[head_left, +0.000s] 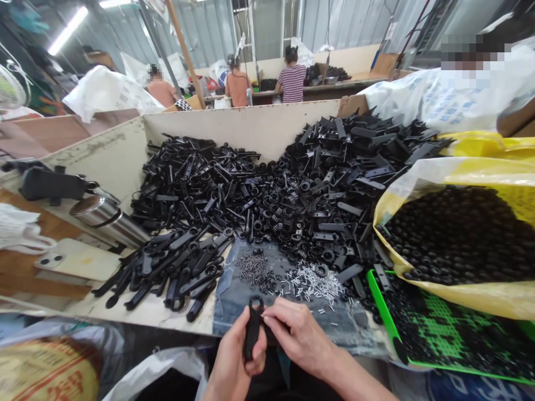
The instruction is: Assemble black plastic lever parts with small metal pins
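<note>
My left hand (242, 356) is closed around a black plastic handle with a ring at its top end (252, 331), held upright over the table's front edge. My right hand (295, 328) is beside it, thumb and forefinger pinched against the handle's right side just below the ring. Whatever sits in that pinch is too small to make out. Beyond the hands, a heap of small dark screws (254, 271) and a scatter of silver metal pins (315, 283) lie on a blue-grey cloth (234, 303).
Black ringed handles (188, 264) lie left, before a large pile of black parts (267, 192). A steel flask (111, 220) and a phone (77, 259) are farther left. At right are a green tray (382, 312) and a yellow sack of black pieces (460, 236). People sit behind.
</note>
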The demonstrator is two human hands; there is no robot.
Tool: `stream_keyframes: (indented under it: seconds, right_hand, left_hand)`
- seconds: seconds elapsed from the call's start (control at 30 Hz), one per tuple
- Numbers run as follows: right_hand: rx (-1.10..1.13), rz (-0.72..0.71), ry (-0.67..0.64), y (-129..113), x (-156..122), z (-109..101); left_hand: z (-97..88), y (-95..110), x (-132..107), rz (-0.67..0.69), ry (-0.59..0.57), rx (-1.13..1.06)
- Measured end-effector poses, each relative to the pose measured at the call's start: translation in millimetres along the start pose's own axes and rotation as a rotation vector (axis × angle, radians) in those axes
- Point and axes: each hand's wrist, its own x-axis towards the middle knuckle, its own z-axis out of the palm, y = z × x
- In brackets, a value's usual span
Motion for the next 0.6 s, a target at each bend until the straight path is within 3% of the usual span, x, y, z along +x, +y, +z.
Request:
stream_keyframes:
  seconds: [0.17, 0.3, 0.43, 0.5, 0.6]
  right_hand:
    - [0.023, 0.029, 0.034, -0.5, 5.5, -1.3]
    - [-0.013, 0.127, 0.123, 1.4, 7.9, 0.9]
    - [-0.085, 0.105, 0.176, 6.1, 4.4, 1.1]
    - [-0.142, 0.049, 0.213, 7.2, 2.0, 0.1]
    - [-0.230, -0.030, 0.266, 6.3, 0.9, -3.6]
  left_hand:
    - [9.0, -4.9, 2.3, 0.037, 0.150, -0.094]
    - [18.4, -7.2, 6.7, 0.010, 0.151, -0.144]
    - [25.6, -4.2, 9.9, -0.027, 0.122, -0.103]
    - [30.1, -3.5, 10.5, 0.008, 0.188, -0.063]
    - [38.4, -1.9, 8.3, 0.170, 0.284, 0.057]
